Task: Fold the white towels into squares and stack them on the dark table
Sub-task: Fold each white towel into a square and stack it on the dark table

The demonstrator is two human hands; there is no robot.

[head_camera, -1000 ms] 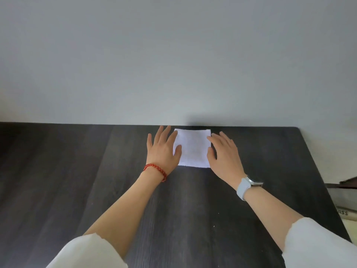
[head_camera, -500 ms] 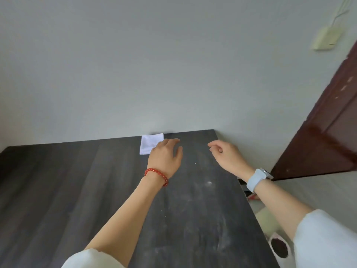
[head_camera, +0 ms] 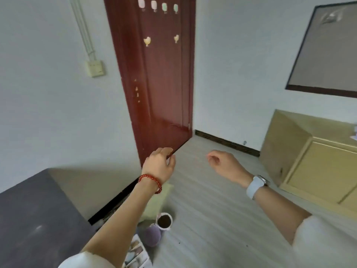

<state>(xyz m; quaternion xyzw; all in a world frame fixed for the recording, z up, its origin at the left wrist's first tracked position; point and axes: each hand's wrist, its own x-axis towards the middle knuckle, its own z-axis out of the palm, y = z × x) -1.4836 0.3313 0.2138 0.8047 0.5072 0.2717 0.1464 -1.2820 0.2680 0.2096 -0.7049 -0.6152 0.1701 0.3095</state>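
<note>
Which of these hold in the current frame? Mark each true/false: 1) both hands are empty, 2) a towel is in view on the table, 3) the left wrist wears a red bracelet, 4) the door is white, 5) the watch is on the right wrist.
1) True: left hand and right hand hold nothing.
2) False: only a bare corner of the table shows, no towel.
3) True: bracelet.
4) False: the door is dark red.
5) True: watch.

Dark table (head_camera: 38,219), lower left corner
</note>
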